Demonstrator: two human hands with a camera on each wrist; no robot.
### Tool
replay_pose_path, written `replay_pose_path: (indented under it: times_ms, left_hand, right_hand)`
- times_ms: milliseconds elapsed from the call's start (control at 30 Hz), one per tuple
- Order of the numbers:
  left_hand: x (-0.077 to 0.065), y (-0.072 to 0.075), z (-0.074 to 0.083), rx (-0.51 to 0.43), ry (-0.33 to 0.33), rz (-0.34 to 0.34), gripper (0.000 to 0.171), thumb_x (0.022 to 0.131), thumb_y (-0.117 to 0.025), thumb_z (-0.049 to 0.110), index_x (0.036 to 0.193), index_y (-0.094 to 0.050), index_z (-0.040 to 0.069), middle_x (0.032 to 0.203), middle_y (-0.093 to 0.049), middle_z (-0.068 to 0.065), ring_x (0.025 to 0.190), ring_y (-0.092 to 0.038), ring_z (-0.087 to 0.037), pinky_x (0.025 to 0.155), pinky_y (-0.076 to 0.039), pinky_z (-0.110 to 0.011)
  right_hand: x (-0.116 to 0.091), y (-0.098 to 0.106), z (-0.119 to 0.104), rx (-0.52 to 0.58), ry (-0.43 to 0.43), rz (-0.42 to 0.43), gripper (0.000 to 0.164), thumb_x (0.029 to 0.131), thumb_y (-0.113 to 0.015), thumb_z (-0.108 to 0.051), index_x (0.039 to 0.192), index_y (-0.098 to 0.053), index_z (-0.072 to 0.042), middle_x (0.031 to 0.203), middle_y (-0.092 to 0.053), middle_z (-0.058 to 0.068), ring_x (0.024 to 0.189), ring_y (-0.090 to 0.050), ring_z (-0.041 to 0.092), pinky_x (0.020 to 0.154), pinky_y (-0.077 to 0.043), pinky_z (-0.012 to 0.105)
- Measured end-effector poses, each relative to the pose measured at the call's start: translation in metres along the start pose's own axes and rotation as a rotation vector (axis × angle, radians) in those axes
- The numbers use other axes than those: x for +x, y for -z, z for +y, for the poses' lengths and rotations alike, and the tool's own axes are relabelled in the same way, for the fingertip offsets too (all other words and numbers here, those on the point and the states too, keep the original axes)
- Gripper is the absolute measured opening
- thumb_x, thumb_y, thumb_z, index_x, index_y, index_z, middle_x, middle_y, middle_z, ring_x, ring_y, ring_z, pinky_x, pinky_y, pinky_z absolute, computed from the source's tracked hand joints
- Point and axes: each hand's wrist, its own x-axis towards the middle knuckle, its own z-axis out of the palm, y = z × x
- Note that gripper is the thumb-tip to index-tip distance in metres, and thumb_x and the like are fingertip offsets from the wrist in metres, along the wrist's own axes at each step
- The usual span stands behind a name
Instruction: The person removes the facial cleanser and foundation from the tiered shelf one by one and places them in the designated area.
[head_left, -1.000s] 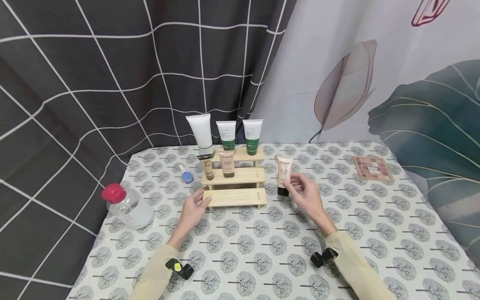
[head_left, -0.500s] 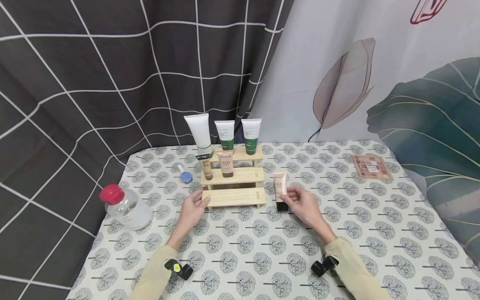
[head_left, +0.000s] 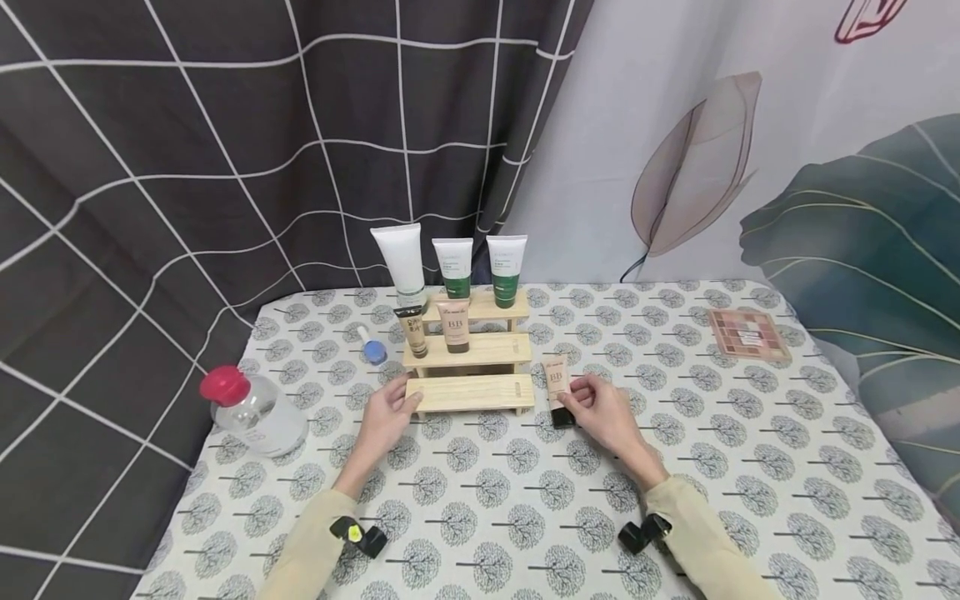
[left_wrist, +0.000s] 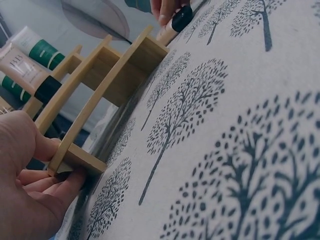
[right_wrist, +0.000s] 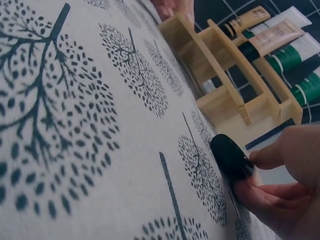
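A three-step wooden stand [head_left: 468, 393] rises from the patterned cloth. My left hand [head_left: 385, 421] grips the left end of its lowest step, thumb above and fingers beneath, as the left wrist view shows. Right of the stand, my right hand [head_left: 603, 414] pinches a pink BB cream tube [head_left: 557, 382] with a black cap [right_wrist: 231, 156] pointing down. The middle step carries a small black-topped tube [head_left: 413, 333] and another BB cream tube [head_left: 454, 327]. On the top step stand a large white tube [head_left: 402, 260] and two white-and-green tubes [head_left: 506, 268].
At the left stands a clear bottle with a red cap [head_left: 225, 384]. A small blue-and-white item [head_left: 373, 350] lies left of the stand. A makeup palette [head_left: 749, 335] lies far right. Curtains [head_left: 247, 150] hang behind the table.
The right hand has brought the BB cream tube nearer to me and slightly left, beside the lowest step; the tube now leans left. The left hand has kept its hold on the stand.
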Motion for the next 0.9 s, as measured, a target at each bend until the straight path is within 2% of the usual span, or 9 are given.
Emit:
replay_pose_path:
  times_ms: [133, 267, 367, 467, 600, 700, 900]
  left_hand:
    - [0.0, 0.001, 0.0, -0.008, 0.006, -0.008, 0.057, 0.099, -0.063, 0.012, 0.15, -0.041, -0.004, 0.148, -0.049, -0.03, 0.134, -0.055, -0.04, 0.108, -0.052, -0.036]
    - [0.0, 0.001, 0.001, -0.012, 0.003, -0.009, 0.057, 0.099, -0.063, 0.012, 0.149, -0.042, -0.004, 0.147, -0.05, -0.03, 0.133, -0.056, -0.04, 0.107, -0.053, -0.036]
    - [0.0, 0.001, 0.001, -0.007, 0.0, -0.008, 0.057, 0.099, -0.063, 0.012, 0.149, -0.042, -0.005, 0.146, -0.051, -0.03, 0.132, -0.057, -0.04, 0.107, -0.053, -0.036]
    - [0.0, 0.001, 0.001, 0.008, 0.005, -0.009, 0.057, 0.099, -0.063, 0.013, 0.149, -0.042, -0.004, 0.147, -0.051, -0.029, 0.132, -0.057, -0.039, 0.108, -0.052, -0.036]
    - [-0.001, 0.001, 0.002, 0.031, 0.015, -0.01, 0.058, 0.1, -0.062, 0.015, 0.15, -0.041, -0.003, 0.148, -0.05, -0.029, 0.133, -0.056, -0.039, 0.109, -0.051, -0.037]
    - [-0.001, 0.0, 0.001, 0.032, 0.022, -0.008, 0.058, 0.1, -0.062, 0.015, 0.15, -0.041, -0.003, 0.148, -0.05, -0.029, 0.133, -0.056, -0.039, 0.109, -0.051, -0.038]
    - [0.0, 0.0, 0.001, 0.019, 0.011, -0.003, 0.057, 0.099, -0.063, 0.014, 0.149, -0.042, -0.004, 0.147, -0.05, -0.029, 0.133, -0.056, -0.039, 0.109, -0.052, -0.037]
  right_hand:
    - [-0.001, 0.002, -0.001, -0.006, -0.012, -0.018, 0.029, 0.091, -0.075, -0.017, 0.108, -0.065, 0.005, 0.084, -0.073, 0.013, 0.069, -0.068, 0.017, 0.06, -0.061, 0.024]
    - [-0.001, 0.004, -0.002, -0.025, 0.006, -0.009, 0.027, 0.091, -0.074, -0.014, 0.107, -0.066, 0.005, 0.085, -0.072, 0.013, 0.07, -0.067, 0.016, 0.061, -0.06, 0.022]
    - [0.0, 0.006, -0.005, -0.041, 0.056, 0.016, 0.025, 0.09, -0.075, -0.012, 0.106, -0.067, 0.005, 0.086, -0.073, 0.014, 0.072, -0.068, 0.017, 0.062, -0.06, 0.021]
    - [0.004, 0.009, -0.013, -0.027, 0.142, 0.051, 0.025, 0.09, -0.075, -0.011, 0.107, -0.067, 0.006, 0.089, -0.073, 0.016, 0.075, -0.069, 0.022, 0.067, -0.064, 0.027]
    - [0.01, 0.011, -0.029, 0.031, 0.253, 0.092, 0.029, 0.091, -0.073, -0.01, 0.112, -0.066, 0.008, 0.097, -0.073, 0.019, 0.085, -0.072, 0.029, 0.078, -0.066, 0.04]
    - [0.014, 0.01, -0.043, 0.102, 0.306, 0.123, 0.03, 0.091, -0.074, -0.01, 0.115, -0.066, 0.005, 0.103, -0.074, 0.02, 0.091, -0.072, 0.032, 0.083, -0.066, 0.046]
    - [0.025, 0.001, -0.073, 0.263, 0.363, 0.142, 0.034, 0.09, -0.075, -0.011, 0.12, -0.066, 0.003, 0.113, -0.073, 0.017, 0.099, -0.072, 0.031, 0.089, -0.064, 0.048]
